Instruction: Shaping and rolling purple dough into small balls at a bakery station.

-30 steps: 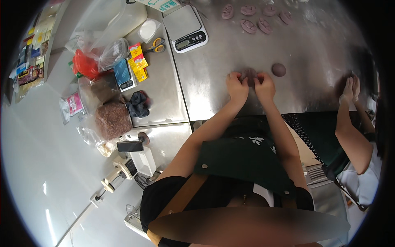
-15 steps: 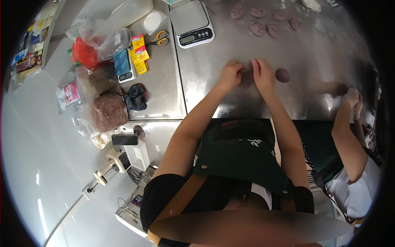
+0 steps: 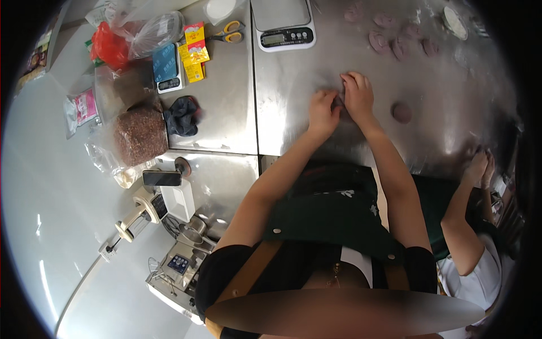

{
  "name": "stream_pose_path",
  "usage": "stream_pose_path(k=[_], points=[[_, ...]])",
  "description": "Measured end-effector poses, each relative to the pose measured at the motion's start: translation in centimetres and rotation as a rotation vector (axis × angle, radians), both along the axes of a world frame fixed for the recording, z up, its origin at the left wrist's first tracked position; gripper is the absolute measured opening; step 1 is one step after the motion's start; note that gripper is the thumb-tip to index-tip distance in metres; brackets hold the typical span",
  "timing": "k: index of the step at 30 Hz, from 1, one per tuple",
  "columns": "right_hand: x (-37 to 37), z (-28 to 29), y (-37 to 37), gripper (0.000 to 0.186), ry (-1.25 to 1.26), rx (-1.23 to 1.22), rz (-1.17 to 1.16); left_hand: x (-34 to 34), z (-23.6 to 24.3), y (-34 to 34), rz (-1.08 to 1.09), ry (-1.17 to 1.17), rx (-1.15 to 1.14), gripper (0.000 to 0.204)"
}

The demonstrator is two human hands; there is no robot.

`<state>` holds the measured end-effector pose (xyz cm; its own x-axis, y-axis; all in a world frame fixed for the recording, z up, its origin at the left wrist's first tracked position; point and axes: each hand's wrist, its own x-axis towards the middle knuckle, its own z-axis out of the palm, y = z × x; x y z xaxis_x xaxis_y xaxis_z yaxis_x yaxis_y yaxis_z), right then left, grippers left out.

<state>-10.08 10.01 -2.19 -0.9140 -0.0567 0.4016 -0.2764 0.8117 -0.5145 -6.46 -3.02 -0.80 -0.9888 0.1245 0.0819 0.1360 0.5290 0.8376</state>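
Observation:
Both of my hands meet above the steel table, in front of my apron. My left hand has its fingers curled and pinched on a piece of purple-brown dough. Only a sliver of that dough shows in the gap; the fingers cover the rest. My right hand is bent round the dough's other side, fingertips closed in on it. To the right of it lies a round purple-brown dough disc. Farther back sit several shaped pieces of purple dough, with folded or twisted tops.
A kitchen scale stands at the back, and a bowl of white powder at the back right. Scissors, yellow packets and a bagged brown block lie left. A co-worker's hands are at the right.
My hands have turned and closed in on the dough, which showed as a flatter piece between them before. The whole view has shifted, so the table's contents sit differently in it.

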Motion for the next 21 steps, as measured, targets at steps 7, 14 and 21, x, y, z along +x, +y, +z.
stream_pose_path(k=[7,14,21], points=[[-1.5,1.0,-0.5,0.015,-0.043,-0.097,0.029,2.0,0.6,0.8,-0.029,0.138,-0.096,0.039],[0.0,-0.8,0.2,0.017,-0.066,0.081,-0.077,3.2,0.3,-1.6,-0.131,0.129,-0.184,0.057],[4.4,0.8,-0.4,0.024,0.043,-0.085,-0.081,1.9,-0.3,-1.4,-0.075,0.085,-0.071,0.048]])
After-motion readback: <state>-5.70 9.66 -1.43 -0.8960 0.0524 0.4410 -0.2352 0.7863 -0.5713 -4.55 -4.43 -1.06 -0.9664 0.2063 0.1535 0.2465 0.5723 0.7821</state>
